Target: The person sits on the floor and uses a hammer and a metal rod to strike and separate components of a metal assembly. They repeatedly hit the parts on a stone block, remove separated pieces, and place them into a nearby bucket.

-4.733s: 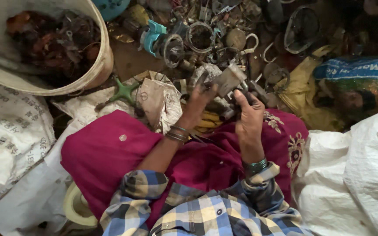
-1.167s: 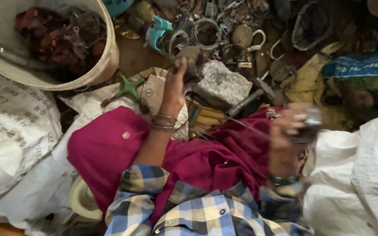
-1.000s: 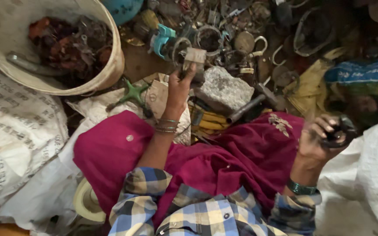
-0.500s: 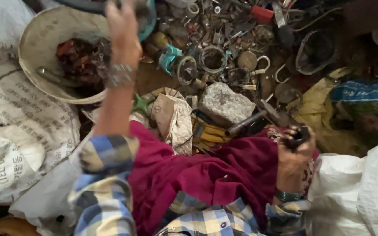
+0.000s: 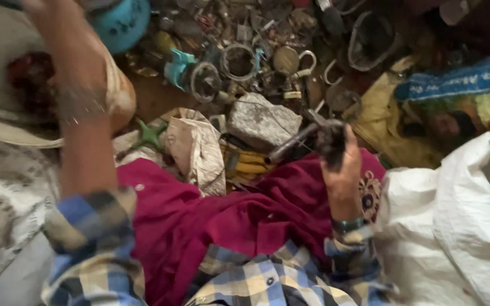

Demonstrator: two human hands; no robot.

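Head-camera view: a seated person's right hand curls its fingers around a small dark metal piece above magenta cloth, while the blurred left hand, grip unreadable, reaches over a pale basin.

The bare brown floor shows between the raised left hand and the right hand, and a heap of metal scrap covers it beyond both hands, with rings, hooks and a turquoise fitting in the pile. A grey stone block lies just left of the right hand, a crumpled paper wrapper and a small green star-shaped piece lie between the hands, and a pale basin sits under the left forearm. A white sack lies to the right of the right hand and a printed sack to the left of the left arm.
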